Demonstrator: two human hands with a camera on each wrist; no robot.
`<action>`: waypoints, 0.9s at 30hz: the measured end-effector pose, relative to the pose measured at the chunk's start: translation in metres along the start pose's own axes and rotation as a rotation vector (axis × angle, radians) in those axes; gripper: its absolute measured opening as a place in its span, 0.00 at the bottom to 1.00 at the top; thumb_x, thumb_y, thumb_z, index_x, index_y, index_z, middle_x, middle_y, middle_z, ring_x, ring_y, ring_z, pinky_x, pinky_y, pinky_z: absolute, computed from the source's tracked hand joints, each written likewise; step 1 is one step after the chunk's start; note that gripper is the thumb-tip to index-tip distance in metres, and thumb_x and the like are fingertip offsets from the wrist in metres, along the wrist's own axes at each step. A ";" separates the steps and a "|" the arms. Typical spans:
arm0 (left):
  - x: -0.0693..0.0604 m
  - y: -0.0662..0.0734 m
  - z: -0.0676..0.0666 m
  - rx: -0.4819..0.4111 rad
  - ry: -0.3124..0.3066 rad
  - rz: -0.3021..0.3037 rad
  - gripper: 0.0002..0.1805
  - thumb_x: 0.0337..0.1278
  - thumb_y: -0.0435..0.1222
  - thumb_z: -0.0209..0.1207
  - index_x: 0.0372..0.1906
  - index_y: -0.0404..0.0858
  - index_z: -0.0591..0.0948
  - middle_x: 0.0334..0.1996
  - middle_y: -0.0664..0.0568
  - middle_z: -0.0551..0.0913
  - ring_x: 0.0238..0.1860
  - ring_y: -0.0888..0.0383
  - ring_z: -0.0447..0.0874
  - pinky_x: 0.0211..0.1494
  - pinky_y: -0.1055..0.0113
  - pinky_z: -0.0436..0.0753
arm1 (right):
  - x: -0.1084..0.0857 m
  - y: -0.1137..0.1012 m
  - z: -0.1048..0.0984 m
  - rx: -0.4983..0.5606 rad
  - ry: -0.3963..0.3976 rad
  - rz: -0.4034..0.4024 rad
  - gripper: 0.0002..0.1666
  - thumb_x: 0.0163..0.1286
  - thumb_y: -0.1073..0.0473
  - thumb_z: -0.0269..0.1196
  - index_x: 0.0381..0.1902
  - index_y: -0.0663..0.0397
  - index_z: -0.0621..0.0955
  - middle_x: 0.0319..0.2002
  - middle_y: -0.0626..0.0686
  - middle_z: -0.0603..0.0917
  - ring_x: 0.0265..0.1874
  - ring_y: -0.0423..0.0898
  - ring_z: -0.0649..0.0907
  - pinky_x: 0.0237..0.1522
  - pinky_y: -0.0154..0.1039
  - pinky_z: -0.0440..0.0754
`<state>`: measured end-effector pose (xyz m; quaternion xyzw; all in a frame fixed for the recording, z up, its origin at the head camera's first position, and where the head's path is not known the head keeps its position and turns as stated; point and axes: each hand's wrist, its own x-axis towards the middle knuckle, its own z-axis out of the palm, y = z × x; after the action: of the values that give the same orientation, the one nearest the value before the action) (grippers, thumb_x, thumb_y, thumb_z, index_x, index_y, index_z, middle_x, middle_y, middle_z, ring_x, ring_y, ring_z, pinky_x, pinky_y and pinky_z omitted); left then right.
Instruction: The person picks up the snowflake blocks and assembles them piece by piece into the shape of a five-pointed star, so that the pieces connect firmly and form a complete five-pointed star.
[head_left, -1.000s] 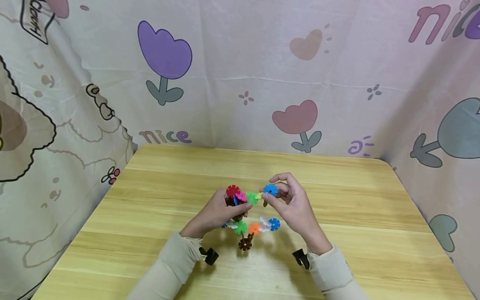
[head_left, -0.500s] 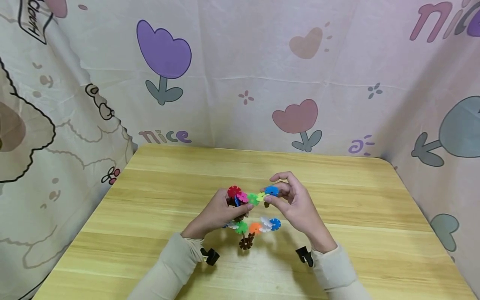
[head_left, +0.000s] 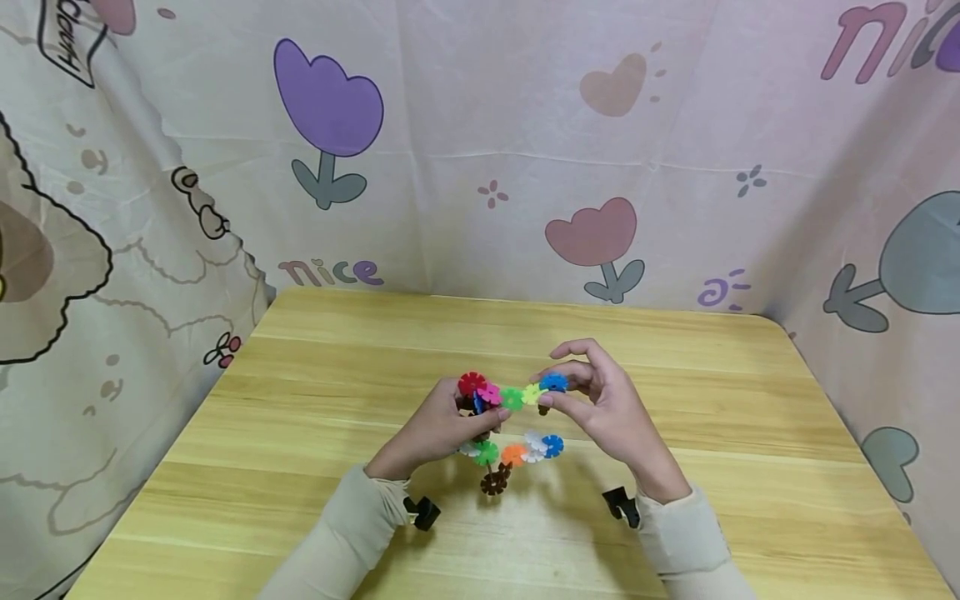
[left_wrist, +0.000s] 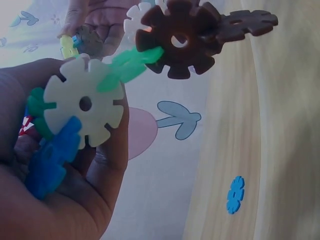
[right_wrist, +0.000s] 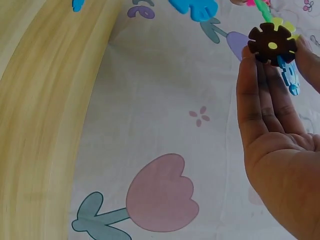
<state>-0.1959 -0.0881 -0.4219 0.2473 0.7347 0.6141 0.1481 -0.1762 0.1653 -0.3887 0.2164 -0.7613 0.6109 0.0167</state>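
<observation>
A linked assembly of colourful notched plastic discs is held above the table. My left hand [head_left: 442,421] grips its left part, near a red disc [head_left: 472,384], a pink disc [head_left: 490,394] and a green disc [head_left: 512,398]. In the left wrist view, a white disc [left_wrist: 100,125] and a blue disc [left_wrist: 47,167] sit against that palm. My right hand [head_left: 611,408] pinches the right end, around a yellow disc [head_left: 532,394], a blue disc [head_left: 554,382] and a brown disc [right_wrist: 267,45]. Below hang an orange disc [head_left: 513,454] and brown discs [head_left: 492,483]. Fingers hide some joints.
The assembly is over a wooden table [head_left: 300,392]. A printed cloth [head_left: 465,100] hangs behind and beside it. One more blue disc [left_wrist: 235,195] shows against the wood in the left wrist view. Black wrist cameras [head_left: 423,512] sit under both cuffs.
My right hand has moved a little to the right, with the blue and yellow discs in its fingers. More of the yellow disc shows. The left hand and assembly have shifted slightly right.
</observation>
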 end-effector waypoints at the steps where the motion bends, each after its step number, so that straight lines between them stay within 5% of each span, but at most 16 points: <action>1: 0.000 0.000 0.000 -0.003 -0.001 -0.002 0.08 0.70 0.37 0.66 0.35 0.36 0.86 0.28 0.46 0.85 0.27 0.56 0.80 0.33 0.65 0.85 | 0.000 0.000 0.000 0.001 -0.001 0.001 0.25 0.68 0.67 0.71 0.58 0.53 0.73 0.44 0.52 0.90 0.36 0.53 0.89 0.48 0.39 0.84; 27: 0.000 0.002 0.004 -0.006 -0.043 -0.005 0.08 0.70 0.35 0.65 0.35 0.35 0.85 0.28 0.48 0.84 0.25 0.57 0.79 0.33 0.65 0.86 | -0.003 -0.010 0.000 -0.104 -0.008 0.044 0.25 0.69 0.61 0.72 0.59 0.46 0.74 0.41 0.45 0.91 0.36 0.48 0.89 0.44 0.36 0.82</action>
<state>-0.1936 -0.0840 -0.4206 0.2580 0.7302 0.6105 0.1661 -0.1704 0.1644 -0.3803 0.2011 -0.7967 0.5698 0.0116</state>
